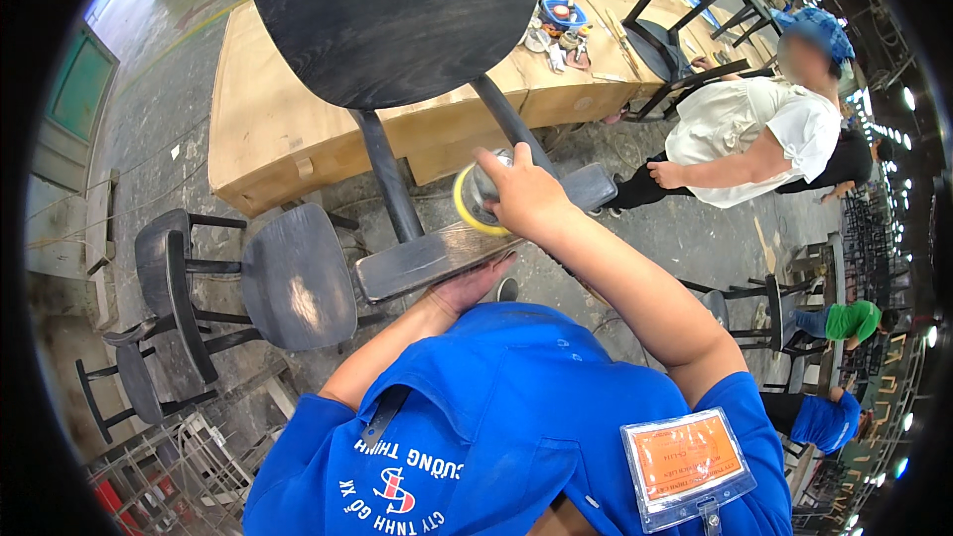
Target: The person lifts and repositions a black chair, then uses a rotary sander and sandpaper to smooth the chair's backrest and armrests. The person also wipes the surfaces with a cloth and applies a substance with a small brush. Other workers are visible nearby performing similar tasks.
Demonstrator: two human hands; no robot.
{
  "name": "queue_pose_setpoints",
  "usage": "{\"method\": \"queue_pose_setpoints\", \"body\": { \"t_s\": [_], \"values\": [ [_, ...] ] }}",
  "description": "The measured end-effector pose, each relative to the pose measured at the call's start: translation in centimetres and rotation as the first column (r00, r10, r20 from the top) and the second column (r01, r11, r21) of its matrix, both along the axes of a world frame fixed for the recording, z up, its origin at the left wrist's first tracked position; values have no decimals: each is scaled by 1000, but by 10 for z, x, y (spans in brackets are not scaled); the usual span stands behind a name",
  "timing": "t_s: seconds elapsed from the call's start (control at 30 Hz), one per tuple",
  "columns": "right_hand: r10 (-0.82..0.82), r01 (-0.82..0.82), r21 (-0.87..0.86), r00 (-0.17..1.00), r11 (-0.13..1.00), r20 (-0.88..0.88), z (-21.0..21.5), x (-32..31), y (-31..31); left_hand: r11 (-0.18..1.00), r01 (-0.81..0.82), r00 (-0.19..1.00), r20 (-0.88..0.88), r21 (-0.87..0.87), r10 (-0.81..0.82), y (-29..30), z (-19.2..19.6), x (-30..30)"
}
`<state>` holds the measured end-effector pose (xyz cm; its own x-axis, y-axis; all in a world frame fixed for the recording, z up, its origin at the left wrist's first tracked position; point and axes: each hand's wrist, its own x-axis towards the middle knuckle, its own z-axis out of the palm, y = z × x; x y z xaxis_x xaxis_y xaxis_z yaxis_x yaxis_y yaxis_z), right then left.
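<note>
A dark-stained wooden chair lies on the workbench, its broad seat (397, 15) at the top of the view. Two posts run from the seat to the backrest (417, 263), which juts out toward me. My right hand (526, 194) is closed around a round sander (478, 194) with a yellow pad. The pad sits against the backrest near its middle. From below, my left hand (472, 288) holds the backrest's near edge; its fingers are partly hidden beneath the wood.
The wooden workbench (268, 154) extends to the right, bearing a blue basket (563, 12), small tools and another dark chair (655, 50). Finished-looking dark chairs (298, 278) stand at my left. A co-worker in a white top (740, 134) stands at the right; others are farther off.
</note>
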<state>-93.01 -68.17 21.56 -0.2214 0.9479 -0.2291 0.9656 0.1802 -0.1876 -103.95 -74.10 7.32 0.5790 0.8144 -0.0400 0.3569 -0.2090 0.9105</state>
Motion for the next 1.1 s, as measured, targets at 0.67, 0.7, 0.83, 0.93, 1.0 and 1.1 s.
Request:
{"method": "queue_pose_setpoints", "body": {
  "t_s": [0.67, 0.7, 0.83, 0.93, 1.0, 1.1],
  "values": [
    [70, -72, -34, 997, 997, -43, -6, -14, -7, 972, -57, 998, 36, 228, 50, -3, -29, 8],
    [60, -61, -10, 998, 998, -35, -4, -11, -5, 962, -36, 999, -25, 271, 44, -2, -28, 7],
    [30, -30, -26, 999, 999, -12, 1, -7, -2, 960, 19, 990, -138, 280, 21, 0, -34, 6],
    [70, -71, -24, 997, 997, -34, -3, -19, -8, 993, -33, 993, 115, 116, 20, -3, -46, 9],
    [104, -110, -64, 991, 992, -87, -6, -25, -10, 999, -53, 899, 435, -15, 54, -6, -54, 12],
    [54, -57, -69, 998, 996, -40, -7, -18, -9, 977, -81, 976, 216, 197, 37, -5, -56, 13]
  ]
}}
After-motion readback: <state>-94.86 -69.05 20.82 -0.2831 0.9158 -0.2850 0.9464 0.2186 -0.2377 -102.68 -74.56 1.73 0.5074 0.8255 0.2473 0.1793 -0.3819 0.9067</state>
